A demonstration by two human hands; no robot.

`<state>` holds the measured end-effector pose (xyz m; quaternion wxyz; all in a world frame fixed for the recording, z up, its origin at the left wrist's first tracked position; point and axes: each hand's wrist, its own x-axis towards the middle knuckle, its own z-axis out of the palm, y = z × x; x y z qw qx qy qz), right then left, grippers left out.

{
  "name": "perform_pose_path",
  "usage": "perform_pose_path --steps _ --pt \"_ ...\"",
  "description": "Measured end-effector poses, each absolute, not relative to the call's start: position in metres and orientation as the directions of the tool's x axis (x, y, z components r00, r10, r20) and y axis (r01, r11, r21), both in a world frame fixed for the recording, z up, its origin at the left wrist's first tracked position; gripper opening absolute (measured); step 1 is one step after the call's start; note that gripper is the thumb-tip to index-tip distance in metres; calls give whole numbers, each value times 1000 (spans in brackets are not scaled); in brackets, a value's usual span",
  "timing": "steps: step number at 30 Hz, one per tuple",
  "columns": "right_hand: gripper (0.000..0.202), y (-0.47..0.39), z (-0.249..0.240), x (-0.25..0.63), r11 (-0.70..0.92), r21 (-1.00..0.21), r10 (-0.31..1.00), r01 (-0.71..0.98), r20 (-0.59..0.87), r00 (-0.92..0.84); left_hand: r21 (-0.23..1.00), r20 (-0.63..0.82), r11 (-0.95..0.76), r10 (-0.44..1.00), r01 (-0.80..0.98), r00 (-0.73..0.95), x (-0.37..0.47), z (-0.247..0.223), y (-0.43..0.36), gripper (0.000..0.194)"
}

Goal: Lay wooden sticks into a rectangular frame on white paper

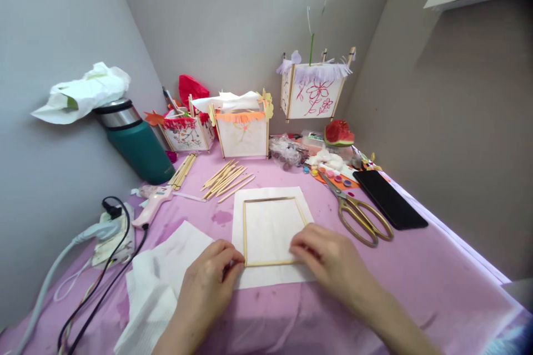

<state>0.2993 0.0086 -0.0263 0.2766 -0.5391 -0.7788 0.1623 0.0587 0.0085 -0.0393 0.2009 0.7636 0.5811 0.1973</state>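
Note:
A square frame of thin wooden sticks (pixel 245 233) lies flat on a sheet of white paper (pixel 275 280) in front of me. My left hand (pixel 210 277) pinches the frame's near left corner between thumb and fingers. At the near right corner, my right hand (pixel 328 249) has its fingers closed on the frame and covers that corner. The far stick looks darker than the others. Beyond the paper is a loose pile of wooden sticks (pixel 227 179). A crumpled white tissue (pixel 158 272) lies beside my left hand.
Gold-handled scissors (pixel 360 216) and a black phone (pixel 389 199) lie at right. At left are a pink glue gun (pixel 153 205), a power strip (pixel 112 238) with cables and a green bottle (pixel 139 147). Decorated paper lanterns (pixel 244 136) stand behind; another lantern (pixel 314 97) hangs.

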Motion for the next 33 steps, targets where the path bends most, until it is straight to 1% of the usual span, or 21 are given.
perform_pose_path --steps 1,3,6,12,17,25,29,33 --pt "13 8 -27 290 457 -556 890 694 293 -351 539 76 -253 965 804 252 58 -40 8 15" --pt "11 10 -32 274 569 -522 822 636 350 -449 543 92 -273 959 794 267 58 -43 7 15" --pt "10 15 -43 259 626 -463 780 628 380 -497 544 112 -296 953 785 282 57 -46 5 15" --pt "12 20 -55 255 594 -469 804 654 314 -505 528 136 -305 952 793 275 59 -46 5 15" --pt "16 20 -55 255 593 -468 804 655 304 -512 515 137 -307 951 800 277 59 -45 5 15" --pt "15 21 -56 256 581 -473 812 663 279 -513 490 139 -323 946 809 293 59 -46 6 14" --pt "15 21 -56 255 582 -477 811 658 290 -507 473 151 -333 943 816 297 59 -48 6 13" --pt "13 19 -53 253 596 -463 803 656 316 -505 482 139 -330 944 812 300 58 -50 7 14"
